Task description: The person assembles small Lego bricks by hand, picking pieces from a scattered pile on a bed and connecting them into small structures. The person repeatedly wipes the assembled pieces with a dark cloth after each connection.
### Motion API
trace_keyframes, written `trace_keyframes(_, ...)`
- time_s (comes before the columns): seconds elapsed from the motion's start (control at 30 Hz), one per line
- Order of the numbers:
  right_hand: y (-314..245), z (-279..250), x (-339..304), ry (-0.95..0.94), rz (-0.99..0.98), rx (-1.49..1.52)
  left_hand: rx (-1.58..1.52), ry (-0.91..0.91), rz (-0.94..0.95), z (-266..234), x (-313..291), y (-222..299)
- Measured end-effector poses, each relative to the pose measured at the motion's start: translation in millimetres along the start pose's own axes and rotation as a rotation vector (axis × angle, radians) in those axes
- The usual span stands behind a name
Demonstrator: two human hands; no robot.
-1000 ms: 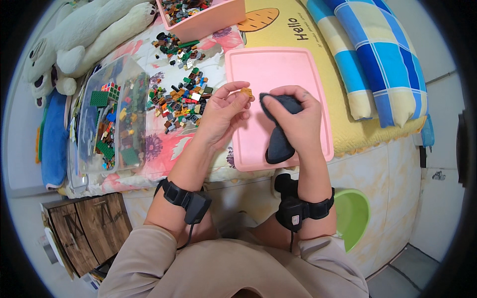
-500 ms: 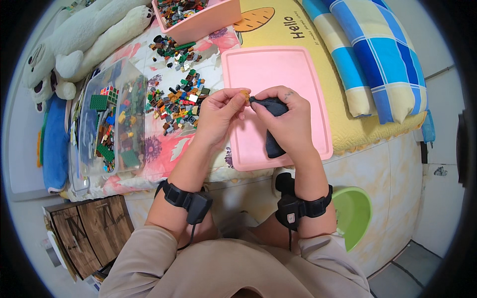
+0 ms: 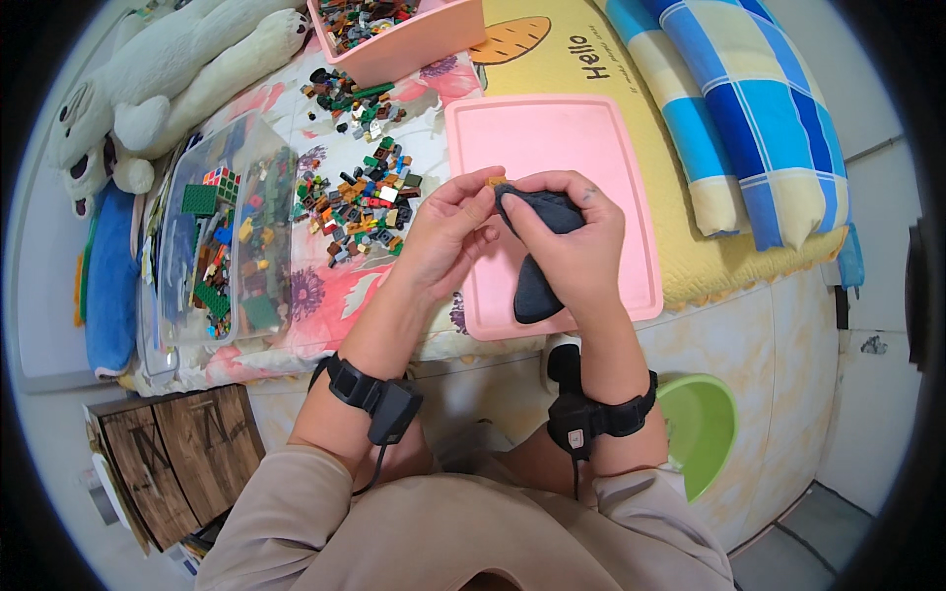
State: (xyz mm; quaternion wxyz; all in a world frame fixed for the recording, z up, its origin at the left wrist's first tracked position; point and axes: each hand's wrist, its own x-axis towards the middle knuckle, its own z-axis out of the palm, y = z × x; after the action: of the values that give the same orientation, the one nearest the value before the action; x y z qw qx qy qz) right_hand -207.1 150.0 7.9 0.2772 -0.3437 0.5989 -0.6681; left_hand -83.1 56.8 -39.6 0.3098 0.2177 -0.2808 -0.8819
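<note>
Over the pink tray-like lid (image 3: 537,128), my two hands meet. Between the thumb and fingers of my left hand (image 3: 443,236) is a small orange toy brick (image 3: 496,181), mostly covered by fingertips. My right hand (image 3: 581,241) grips a dark grey cloth (image 3: 537,294), its thumb pressing a fold of it against the brick. The cloth's lower end hangs below the right hand over the lid. Left of my hands, a loose pile of mixed toy bricks (image 3: 360,202) lies on the floral cloth.
A second brick pile (image 3: 360,103) lies farther back, near a pink bin (image 3: 409,49) of bricks. At left stands a clear plastic box (image 3: 168,295) with bricks and a puzzle cube (image 3: 223,183). Folded checked bedding (image 3: 759,108) is at right; a green basin (image 3: 705,424) stands on the floor.
The dark grey cloth has come up over the orange brick, hiding more of it. My right hand has shifted slightly, and the cloth's hanging end has swung a little left and down.
</note>
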Motion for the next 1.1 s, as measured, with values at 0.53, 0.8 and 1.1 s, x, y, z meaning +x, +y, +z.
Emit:
trace_keyframes(0.53,-1.4,-7.5,11.7,0.247,0.028,0.071,0.216,0.009,0.010,2.6,2.5,0.1)
trace_keyframes(0.8,6.3,-3.6,7.0,0.080,0.011,-0.132,0.350,0.006,0.069,-2.6,2.5,-11.9)
trace_keyframes(1.1,13.2,-16.1,20.6,0.308,0.056,-0.092,0.816,0.305,0.465,16.3,-16.0,57.4)
